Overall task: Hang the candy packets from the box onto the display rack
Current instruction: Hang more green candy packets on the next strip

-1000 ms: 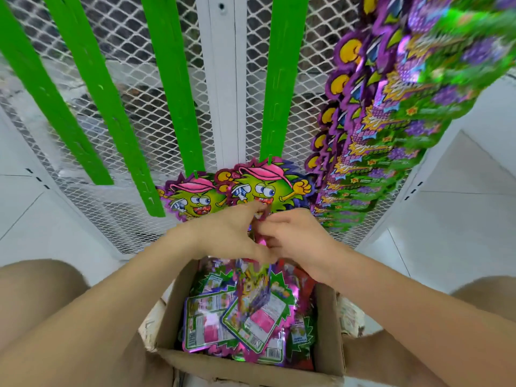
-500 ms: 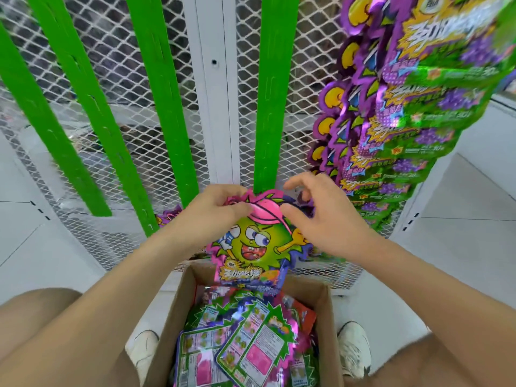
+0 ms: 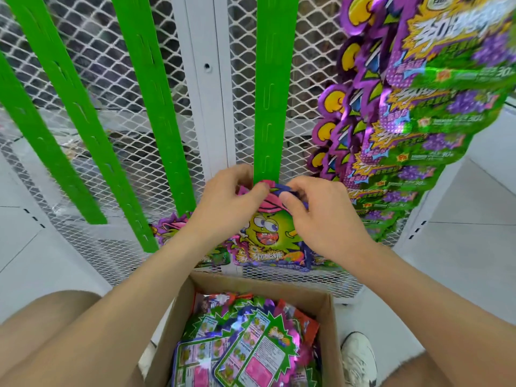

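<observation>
Your left hand [image 3: 226, 202] and right hand [image 3: 326, 219] pinch the top of one candy packet [image 3: 268, 236] against the foot of the green strip [image 3: 275, 107], apparently not yet hooked, while hung packets [image 3: 405, 135] fill the right side and the box [image 3: 251, 283] holds many more.

Floor [image 3: 42, 269]: pale glossy tiles with thin grout lines at 9 and 3 o'clock, brightly and evenly lit; white mesh display rack [image 3: 203, 107] with central post fills 12 o'clock, dim blurred clutter behind the mesh; white slotted upright [image 3: 418, 219] at 3 o'clock.
</observation>
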Motion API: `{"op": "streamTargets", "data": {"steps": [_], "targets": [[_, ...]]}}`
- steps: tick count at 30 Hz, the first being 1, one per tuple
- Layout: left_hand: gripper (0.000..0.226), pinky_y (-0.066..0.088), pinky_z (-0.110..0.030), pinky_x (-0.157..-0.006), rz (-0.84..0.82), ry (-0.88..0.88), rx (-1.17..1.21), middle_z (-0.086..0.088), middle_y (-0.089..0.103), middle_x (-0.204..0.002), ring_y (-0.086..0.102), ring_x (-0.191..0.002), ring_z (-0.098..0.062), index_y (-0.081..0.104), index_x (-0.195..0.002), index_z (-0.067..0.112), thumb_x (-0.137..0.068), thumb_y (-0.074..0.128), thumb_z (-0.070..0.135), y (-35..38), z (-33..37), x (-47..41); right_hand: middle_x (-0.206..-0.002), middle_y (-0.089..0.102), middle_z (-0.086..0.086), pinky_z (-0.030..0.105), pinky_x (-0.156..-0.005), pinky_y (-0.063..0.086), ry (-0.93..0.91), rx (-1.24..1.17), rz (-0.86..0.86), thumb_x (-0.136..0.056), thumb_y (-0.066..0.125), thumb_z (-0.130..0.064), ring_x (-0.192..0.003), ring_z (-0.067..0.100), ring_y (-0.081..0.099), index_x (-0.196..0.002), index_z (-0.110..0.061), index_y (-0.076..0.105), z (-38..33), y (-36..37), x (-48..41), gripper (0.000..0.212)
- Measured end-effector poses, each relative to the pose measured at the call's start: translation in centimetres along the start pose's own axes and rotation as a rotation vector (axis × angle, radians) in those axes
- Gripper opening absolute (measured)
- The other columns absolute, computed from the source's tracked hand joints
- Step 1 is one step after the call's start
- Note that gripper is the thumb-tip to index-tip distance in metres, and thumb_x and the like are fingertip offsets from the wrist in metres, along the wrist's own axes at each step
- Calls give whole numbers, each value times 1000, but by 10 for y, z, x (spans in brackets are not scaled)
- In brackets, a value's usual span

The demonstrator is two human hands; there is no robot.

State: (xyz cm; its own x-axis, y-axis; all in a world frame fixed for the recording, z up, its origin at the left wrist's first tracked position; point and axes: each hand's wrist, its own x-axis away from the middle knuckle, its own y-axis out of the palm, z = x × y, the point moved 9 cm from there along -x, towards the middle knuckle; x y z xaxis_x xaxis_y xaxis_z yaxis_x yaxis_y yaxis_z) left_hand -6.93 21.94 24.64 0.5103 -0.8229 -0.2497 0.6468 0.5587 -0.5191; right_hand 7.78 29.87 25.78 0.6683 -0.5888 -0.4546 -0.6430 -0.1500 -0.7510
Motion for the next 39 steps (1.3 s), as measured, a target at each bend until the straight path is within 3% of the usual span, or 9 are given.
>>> {"op": "streamTargets", "data": {"steps": [5, 10, 16, 22, 27, 31, 35, 37, 39], "targets": [[39, 30, -32, -60, -42, -24, 90, 10, 41, -58, 40, -59, -10, 66, -70, 25, -105, 62, 41, -3, -2, 4, -79, 65, -7, 34, -66, 39, 25, -40, 105, -103, 62, -32, -65, 7, 55, -96, -18, 70, -5, -2, 1, 18], [41, 33, -33, -65, -50, -30, 129, -1, 46, -62, 43, -62, -13, 74, -72, 24, -105, 62, 45, -10, -2, 6, -63, 52, -15, 9, -57, 34, 57, -105, 144, -103, 64, -30, -65, -3, 56, -82, -26, 55, -15, -4, 5, 22], [43, 39, -37, -72, -83, -44, 174, -34, 60, -77, 50, -67, -20, 79, -84, 15, -99, 64, 52, -11, -6, 4, -50, 42, -1, 20, -50, 27, 159, -151, 86, -102, 63, -31, -57, 23, 44, -65, -14, 53, -8, 5, 3, 41], [51, 51, -47, -69, -82, -59, 183, -33, 64, -79, 58, -63, -38, 71, -82, 5, -93, 69, 55, -8, -12, 4, -48, 31, 1, 33, -51, 25, 186, -108, 59, -100, 62, -28, -49, 21, 29, -60, -12, 40, -9, 5, 5, 48], [55, 56, -58, -76, -90, -83, 217, -37, 66, -88, 61, -70, -25, 74, -83, 7, -89, 71, 62, -10, -11, 8, -47, 45, -7, 21, -50, 32, 169, -188, 140, -100, 63, -27, -50, 15, 45, -65, -21, 54, -12, -3, 13, 37], [46, 58, -62, -88, -97, -111, 265, -32, 73, -87, 73, -84, -49, 79, -82, 9, -100, 68, 50, -12, -8, 11, -55, 52, 0, 28, -57, 37, 129, -181, 202, -102, 63, -29, -56, 21, 48, -72, -13, 57, -16, -3, 17, 35], [43, 61, -47, -84, -130, -123, 261, -22, 77, -79, 75, -76, -40, 80, -79, 10, -101, 68, 45, -9, -7, 11, -56, 54, 0, 37, -57, 38, 152, -149, 163, -100, 62, -28, -51, 18, 47, -74, -15, 59, -11, 2, 16, 30], [54, 48, -26, -63, -106, -116, 247, -28, 56, -64, 54, -55, -25, 67, -70, 2, -100, 69, 46, -12, -9, 9, -54, 52, -1, 38, -55, 34, 161, -119, 108, -99, 62, -28, -49, 16, 46, -71, -16, 56, -8, 8, 16, 31], [61, 36, -16, -51, -46, -100, 209, -16, 35, -63, 31, -54, -21, 53, -68, -6, -101, 69, 43, -20, -8, 8, -54, 48, -3, 39, -54, 33, 143, -81, 72, -98, 62, -28, -48, 14, 43, -69, -18, 51, -9, 13, 19, 33]]}}
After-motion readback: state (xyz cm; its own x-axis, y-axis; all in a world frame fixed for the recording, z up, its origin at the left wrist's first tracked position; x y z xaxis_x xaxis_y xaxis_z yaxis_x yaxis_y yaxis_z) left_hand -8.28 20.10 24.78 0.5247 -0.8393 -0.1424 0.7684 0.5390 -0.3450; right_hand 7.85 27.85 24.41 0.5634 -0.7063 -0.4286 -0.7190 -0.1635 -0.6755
